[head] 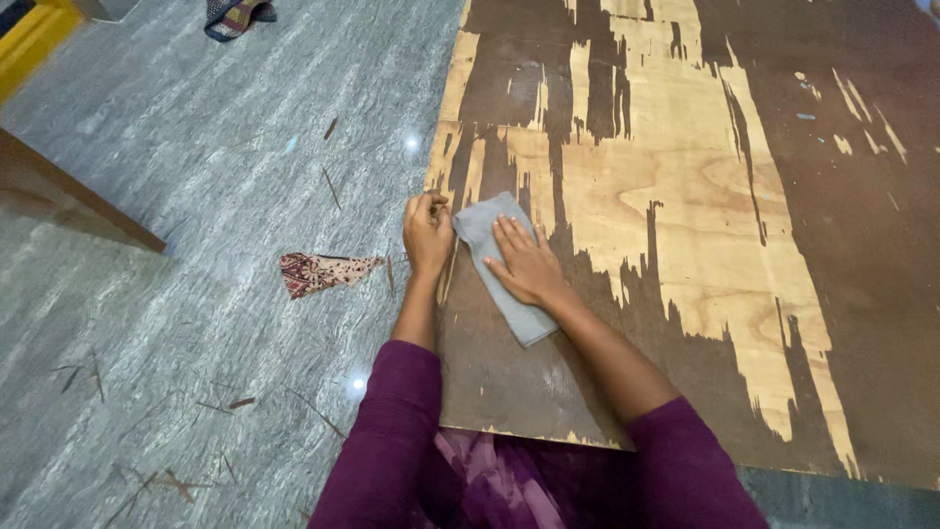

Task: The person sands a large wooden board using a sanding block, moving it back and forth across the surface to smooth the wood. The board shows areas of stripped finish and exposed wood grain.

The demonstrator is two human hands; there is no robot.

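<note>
While the right hand [527,263] lies flat on the grey cloth [504,264], fingers spread and pointing up and to the left, it presses the cloth onto the board [685,245] rather than gripping it; nothing is pinched between fingers and thumb. The cloth sits near the board's left edge, on the line where dark worn coating meets bare pale wood, with its lower end trailing out past the wrist. The left hand [428,233] is curled over that left edge just beside the cloth, fingers bent in a loose fist; whether it clamps the edge or only rests there cannot be told.

To rub well from this pose, I judge that the palm should stay fully on the cloth so the fold does not slip out from under it, and the pressure should come from the forearm, which runs straight down toward the body in its purple sleeve [685,460]. Strokes along the grain would suit the splintered coating better than across it, since lifted flakes could snag the fabric. Bracing with the left hand at the edge looks sensible, as the board lies loose on the grey floor [196,196].

A patterned fabric scrap [318,271] lies on the floor to the left, apart from both hands.
</note>
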